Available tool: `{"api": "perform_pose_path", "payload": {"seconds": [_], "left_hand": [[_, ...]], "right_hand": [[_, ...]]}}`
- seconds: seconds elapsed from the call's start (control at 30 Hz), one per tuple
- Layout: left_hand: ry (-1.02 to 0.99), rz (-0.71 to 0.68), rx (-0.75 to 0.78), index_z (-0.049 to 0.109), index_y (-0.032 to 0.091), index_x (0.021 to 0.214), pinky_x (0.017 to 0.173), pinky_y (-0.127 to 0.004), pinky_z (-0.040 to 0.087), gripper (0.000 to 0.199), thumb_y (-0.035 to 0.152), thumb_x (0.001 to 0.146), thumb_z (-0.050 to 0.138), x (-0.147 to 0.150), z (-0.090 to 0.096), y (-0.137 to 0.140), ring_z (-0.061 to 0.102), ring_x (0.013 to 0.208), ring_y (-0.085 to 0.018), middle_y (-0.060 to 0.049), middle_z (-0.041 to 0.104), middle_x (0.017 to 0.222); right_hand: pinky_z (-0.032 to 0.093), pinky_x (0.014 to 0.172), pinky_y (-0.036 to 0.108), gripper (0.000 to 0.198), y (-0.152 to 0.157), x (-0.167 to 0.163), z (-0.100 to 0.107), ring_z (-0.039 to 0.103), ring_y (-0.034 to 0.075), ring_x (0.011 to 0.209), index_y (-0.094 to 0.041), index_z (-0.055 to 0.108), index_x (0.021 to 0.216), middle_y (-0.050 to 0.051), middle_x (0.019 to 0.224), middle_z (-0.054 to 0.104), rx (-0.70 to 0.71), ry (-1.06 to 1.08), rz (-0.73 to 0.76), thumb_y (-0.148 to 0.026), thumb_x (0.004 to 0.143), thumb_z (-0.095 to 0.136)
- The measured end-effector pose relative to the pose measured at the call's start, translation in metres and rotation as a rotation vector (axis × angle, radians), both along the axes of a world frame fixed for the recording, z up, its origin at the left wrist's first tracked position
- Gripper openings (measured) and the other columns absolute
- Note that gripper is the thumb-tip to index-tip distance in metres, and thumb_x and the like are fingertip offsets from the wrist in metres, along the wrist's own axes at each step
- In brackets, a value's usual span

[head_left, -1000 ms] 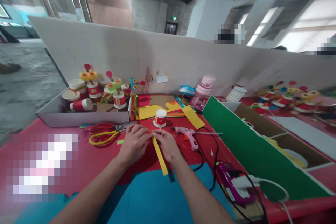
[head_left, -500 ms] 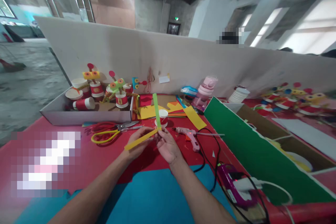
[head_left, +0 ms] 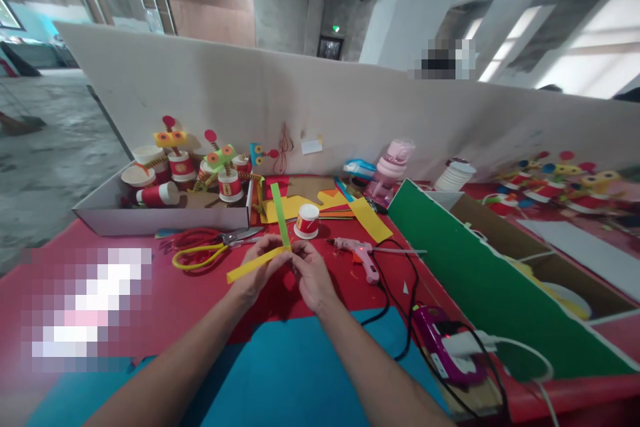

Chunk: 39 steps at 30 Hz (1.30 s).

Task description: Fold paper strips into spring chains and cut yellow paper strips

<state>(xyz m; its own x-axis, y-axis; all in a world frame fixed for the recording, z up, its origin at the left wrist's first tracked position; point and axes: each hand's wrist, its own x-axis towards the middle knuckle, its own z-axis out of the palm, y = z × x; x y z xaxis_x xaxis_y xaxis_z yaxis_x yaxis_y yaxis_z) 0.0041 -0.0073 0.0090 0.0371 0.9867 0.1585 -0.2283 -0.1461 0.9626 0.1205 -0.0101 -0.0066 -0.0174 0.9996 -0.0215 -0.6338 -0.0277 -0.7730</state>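
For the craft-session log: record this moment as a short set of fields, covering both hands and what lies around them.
left hand: left hand pinches the yellow paper strip, which slants down to the left
right hand: right hand pinches the corner where the strips meet
green strip: green paper strip stands up from that corner
surface: red table with a blue sheet at the near edge
left of hands: scissors, white box of cup figures
behind hands: small paper cup
right of hands: pink glue gun, green board
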Motion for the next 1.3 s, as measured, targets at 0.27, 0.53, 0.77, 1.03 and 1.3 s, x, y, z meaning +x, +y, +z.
{"api": "perform_pose_path", "payload": {"seconds": [0.27, 0.53, 0.77, 1.03, 1.3], "left_hand": [[0.129, 0.156, 0.035, 0.071, 0.021, 0.069, 0.075, -0.031, 0.046, 0.009, 0.027, 0.064, 0.075, -0.007, -0.007, 0.01, 0.059, 0.077, -0.019, -0.003, 0.067, 0.076], [0.273, 0.109, 0.08, 0.073, 0.022, 0.07, 0.076, -0.034, 0.045, 0.009, 0.03, 0.067, 0.073, -0.016, -0.01, 0.016, 0.061, 0.077, -0.021, -0.005, 0.07, 0.076], [0.221, 0.052, 0.038, 0.073, 0.02, 0.076, 0.07, -0.03, 0.048, 0.016, 0.033, 0.065, 0.075, -0.013, -0.013, 0.014, 0.062, 0.076, -0.02, -0.006, 0.07, 0.081], [0.22, 0.067, -0.001, 0.072, 0.021, 0.075, 0.071, -0.032, 0.05, 0.016, 0.033, 0.065, 0.074, -0.011, -0.015, 0.013, 0.062, 0.075, -0.021, -0.005, 0.07, 0.078], [0.211, 0.042, -0.004, 0.072, 0.021, 0.07, 0.063, -0.032, 0.048, 0.012, 0.03, 0.064, 0.075, -0.011, -0.013, 0.012, 0.06, 0.067, -0.02, -0.005, 0.069, 0.071]], "right_hand": [[0.045, 0.07, 0.021, 0.027, 0.003, 0.01, 0.0, 0.057, 0.01, 0.072, -0.02, 0.062, 0.08, -0.004, 0.077, 0.061, -0.041, -0.098, 0.128, -0.022, 0.059, 0.079], [0.047, 0.072, 0.027, 0.019, 0.009, 0.025, -0.004, 0.061, 0.015, 0.075, -0.019, 0.064, 0.082, 0.001, 0.08, 0.067, 0.227, -0.638, 0.034, -0.035, 0.073, 0.07], [0.048, 0.066, 0.027, 0.019, 0.01, 0.026, -0.005, 0.061, 0.017, 0.07, -0.018, 0.064, 0.079, 0.003, 0.076, 0.067, 0.235, -0.785, -0.043, -0.036, 0.075, 0.066], [0.05, 0.073, 0.03, 0.023, 0.011, 0.028, -0.003, 0.064, 0.018, 0.078, -0.017, 0.066, 0.086, 0.006, 0.084, 0.07, 0.233, -0.737, 0.003, -0.036, 0.074, 0.068], [0.049, 0.068, 0.031, 0.025, 0.011, 0.028, -0.006, 0.062, 0.019, 0.071, -0.018, 0.067, 0.078, 0.005, 0.076, 0.07, 0.252, -0.838, -0.066, -0.042, 0.075, 0.067]]}}
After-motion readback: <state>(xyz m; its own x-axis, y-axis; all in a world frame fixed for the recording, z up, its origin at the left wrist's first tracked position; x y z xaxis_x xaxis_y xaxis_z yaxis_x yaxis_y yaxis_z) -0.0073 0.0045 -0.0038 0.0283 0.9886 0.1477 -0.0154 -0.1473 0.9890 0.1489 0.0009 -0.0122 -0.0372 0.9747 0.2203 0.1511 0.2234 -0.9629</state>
